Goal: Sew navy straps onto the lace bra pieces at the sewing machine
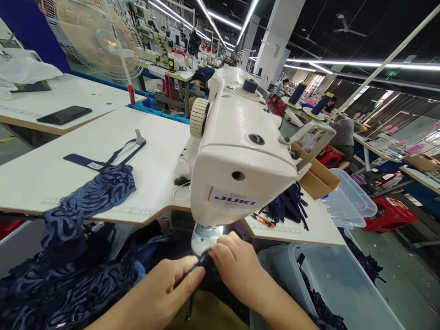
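Just in front of the lit metal sewing bed (203, 238), my left hand (172, 284) pinches a narrow dark navy strip of fabric (204, 260) between thumb and fingers. My right hand (235, 266) has its fingers curled on the other end of that strip, close to the bed. A loose end hangs below my left thumb. Above both hands is the head of a cream JUKI sewing machine (240, 160); its needle is hidden. To the left, a navy patterned bra piece (99, 190) with a strap lies over the table edge, joined to a heap of similar fabric (79, 284).
A white worktable (154, 133) surrounds the machine. On its right side lie navy straps (288, 204), orange-handled snips (264, 221) and a cardboard box (319, 176). A clear plastic bin (337, 270) stands below right. A phone (64, 115) and a fan (106, 43) are at left.
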Demonstrator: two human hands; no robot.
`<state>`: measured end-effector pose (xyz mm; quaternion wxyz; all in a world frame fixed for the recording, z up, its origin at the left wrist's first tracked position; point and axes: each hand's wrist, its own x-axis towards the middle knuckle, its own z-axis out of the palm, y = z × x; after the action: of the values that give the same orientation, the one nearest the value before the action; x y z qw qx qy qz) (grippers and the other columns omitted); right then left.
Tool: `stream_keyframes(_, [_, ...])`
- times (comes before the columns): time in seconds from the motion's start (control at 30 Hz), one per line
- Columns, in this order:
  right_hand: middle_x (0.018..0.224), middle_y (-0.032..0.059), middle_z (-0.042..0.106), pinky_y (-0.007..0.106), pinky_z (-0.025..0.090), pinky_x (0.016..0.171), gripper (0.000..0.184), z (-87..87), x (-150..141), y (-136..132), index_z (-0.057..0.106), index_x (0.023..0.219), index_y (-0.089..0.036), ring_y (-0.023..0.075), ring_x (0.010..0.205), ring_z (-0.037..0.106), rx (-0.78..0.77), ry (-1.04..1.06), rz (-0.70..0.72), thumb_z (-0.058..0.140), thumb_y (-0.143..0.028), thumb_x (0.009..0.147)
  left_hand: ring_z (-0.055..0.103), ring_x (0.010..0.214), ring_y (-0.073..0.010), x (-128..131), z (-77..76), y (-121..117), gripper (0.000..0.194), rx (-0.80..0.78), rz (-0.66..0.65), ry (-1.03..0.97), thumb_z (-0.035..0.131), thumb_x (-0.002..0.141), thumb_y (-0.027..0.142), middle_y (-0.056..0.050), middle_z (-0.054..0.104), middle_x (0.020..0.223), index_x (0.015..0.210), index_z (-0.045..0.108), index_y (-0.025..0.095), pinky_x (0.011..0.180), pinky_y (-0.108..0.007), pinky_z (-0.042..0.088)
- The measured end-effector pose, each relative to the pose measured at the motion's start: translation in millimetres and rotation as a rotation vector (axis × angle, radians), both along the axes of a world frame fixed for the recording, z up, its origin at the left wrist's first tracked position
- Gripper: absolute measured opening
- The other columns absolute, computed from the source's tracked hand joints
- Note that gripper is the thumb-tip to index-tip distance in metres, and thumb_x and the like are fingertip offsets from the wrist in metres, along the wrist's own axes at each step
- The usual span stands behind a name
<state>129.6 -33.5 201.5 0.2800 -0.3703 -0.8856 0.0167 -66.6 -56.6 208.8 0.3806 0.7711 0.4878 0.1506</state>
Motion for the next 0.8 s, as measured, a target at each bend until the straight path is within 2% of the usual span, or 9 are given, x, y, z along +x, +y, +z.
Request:
stream_keyframes(0.07, [0.073, 0.0054, 0.065, 0.028, 0.038, 0.053, 0.028, -8.1, -5, 10, 0.058, 0.083, -0.020, 0.0181, 0.064, 0.055, 0.034, -0.066, -0.096, 0.035, -0.021, 0.098, 0.059, 0.058, -0.0135, -4, -10.7, 6, 0.036, 0.295, 0.160, 0.113, 0.034, 0.096, 0.040, 0.002, 0.061, 0.066, 0.076, 0.057, 0.020, 0.051, -0.022, 0.041])
stream_keyframes(0.13, [0.072, 0.0055, 0.065, 0.028, 0.039, 0.056, 0.030, -12.7, -8, 16, 0.058, 0.078, -0.020, 0.0188, 0.068, 0.058, -0.009, -0.062, -0.203, 0.037, -0.027, 0.099, 0.064, 0.074, -0.0191, -5, -18.4, 9, 0.029, 0.689, 0.303, 0.222, 0.040, 0.095, 0.037, -0.004, 0.067, 0.083, 0.093, 0.062, 0.019, 0.065, -0.028, 0.046])
stream_keyframes(0.17, [0.073, 0.0057, 0.065, 0.028, 0.039, 0.057, 0.030, -13.7, -9, 17, 0.058, 0.077, -0.020, 0.0194, 0.070, 0.060, -0.049, -0.032, -0.258, 0.040, -0.032, 0.098, 0.064, 0.086, -0.0216, -4, -20.8, 11, 0.027, 0.848, 0.328, 0.241, 0.043, 0.094, 0.034, -0.007, 0.068, 0.095, 0.103, 0.062, 0.018, 0.075, -0.031, 0.047])
stream_keyframes(0.23, [0.074, 0.0055, 0.066, 0.028, 0.041, 0.059, 0.026, -14.9, -10, 17, 0.056, 0.079, -0.021, 0.0203, 0.071, 0.062, -0.191, 0.089, -0.365, 0.046, -0.037, 0.096, 0.059, 0.107, -0.0213, 1, -23.5, 12, 0.030, 1.033, 0.251, 0.186, 0.042, 0.095, 0.025, -0.009, 0.065, 0.117, 0.119, 0.057, 0.019, 0.095, -0.035, 0.040])
stream_keyframes(0.33, [0.076, 0.0020, 0.066, 0.027, 0.042, 0.063, 0.016, -19.0, -8, 16, 0.052, 0.086, -0.021, 0.0184, 0.070, 0.063, -0.482, 0.346, -0.411, 0.053, -0.036, 0.091, 0.055, 0.115, -0.0136, 14, -28.1, 12, 0.034, 1.068, 0.088, 0.048, 0.038, 0.096, 0.019, -0.002, 0.065, 0.121, 0.126, 0.053, 0.021, 0.103, -0.030, 0.030])
stream_keyframes(0.43, [0.075, -0.0013, 0.062, 0.025, 0.043, 0.064, 0.013, -26.3, -4, 17, 0.048, 0.091, -0.021, 0.0151, 0.069, 0.060, -0.653, 0.571, -0.324, 0.047, -0.033, 0.093, 0.057, 0.113, -0.0128, 24, -35.0, 12, 0.033, 1.002, 0.137, 0.040, 0.045, 0.096, 0.024, 0.001, 0.066, 0.121, 0.128, 0.052, 0.025, 0.100, -0.031, 0.028])
stream_keyframes(0.5, [0.075, -0.0026, 0.058, 0.025, 0.042, 0.064, 0.013, -30.1, -2, 19, 0.047, 0.097, -0.020, 0.0141, 0.069, 0.057, -0.675, 0.657, -0.280, 0.042, -0.032, 0.094, 0.059, 0.111, -0.0137, 27, -37.6, 11, 0.033, 0.974, 0.195, 0.067, 0.045, 0.096, 0.026, 0.003, 0.067, 0.120, 0.128, 0.052, 0.029, 0.096, -0.033, 0.028])
stream_keyframes(0.57, [0.075, -0.0031, 0.057, 0.026, 0.041, 0.066, 0.013, -32.0, -1, 20, 0.047, 0.101, -0.020, 0.0139, 0.069, 0.056, -0.652, 0.685, -0.294, 0.041, -0.030, 0.094, 0.060, 0.109, -0.0145, 30, -36.9, 10, 0.032, 0.981, 0.223, 0.101, 0.045, 0.096, 0.026, 0.004, 0.068, 0.118, 0.127, 0.053, 0.031, 0.092, -0.035, 0.028])
stream_keyframes(0.8, [0.078, -0.0022, 0.061, 0.028, 0.041, 0.070, 0.005, -36.0, -3, 26, 0.046, 0.091, -0.022, 0.0157, 0.074, 0.058, -0.570, 0.628, -0.403, 0.047, -0.025, 0.088, 0.062, 0.105, -0.0155, 38, -25.6, 8, 0.027, 0.991, 0.283, 0.158, 0.045, 0.096, 0.026, 0.004, 0.069, 0.116, 0.119, 0.059, 0.028, 0.086, -0.035, 0.032])
